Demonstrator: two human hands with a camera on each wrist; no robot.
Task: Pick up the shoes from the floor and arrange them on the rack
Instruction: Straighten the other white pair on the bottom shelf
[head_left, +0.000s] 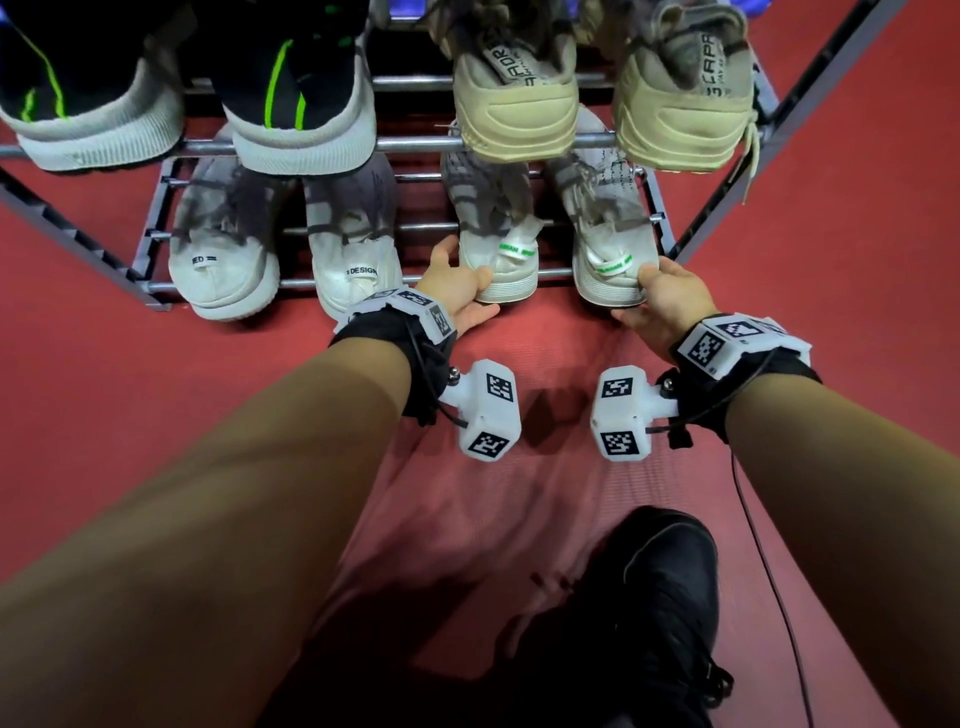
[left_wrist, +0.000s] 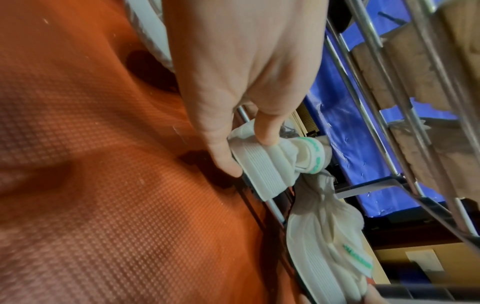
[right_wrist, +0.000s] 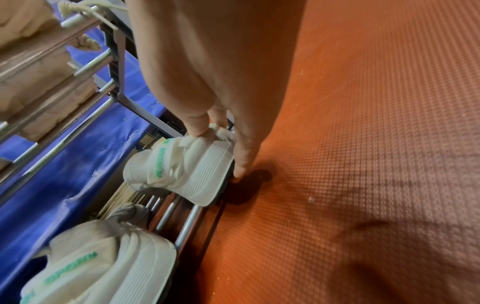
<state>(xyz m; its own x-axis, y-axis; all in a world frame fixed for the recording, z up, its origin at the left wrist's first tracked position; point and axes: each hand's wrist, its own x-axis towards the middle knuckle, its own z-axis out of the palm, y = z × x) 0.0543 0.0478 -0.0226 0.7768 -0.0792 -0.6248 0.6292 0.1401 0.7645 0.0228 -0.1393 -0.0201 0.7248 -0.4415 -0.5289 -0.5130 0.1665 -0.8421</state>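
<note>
Two white sneakers with green heel tabs stand side by side on the right half of the rack's lowest shelf (head_left: 298, 283), heels toward me. My left hand (head_left: 457, 296) grips the heel of the left sneaker (head_left: 498, 244), thumb on its side and fingers at the sole. My right hand (head_left: 660, 296) grips the heel of the right sneaker (head_left: 608, 244) the same way. In the left wrist view the fingers (left_wrist: 265, 131) pinch the ribbed heel (left_wrist: 265, 170). In the right wrist view the fingers (right_wrist: 244, 160) reach under the heel (right_wrist: 182, 170), which rests on the front bar.
Another white pair (head_left: 223, 260) fills the left half of that shelf. On the shelf above sit black-and-green shoes (head_left: 291, 104) and beige shoes (head_left: 519, 114). The floor is a red textured mat (head_left: 156, 374). A black shoe on a foot (head_left: 660, 597) is near me.
</note>
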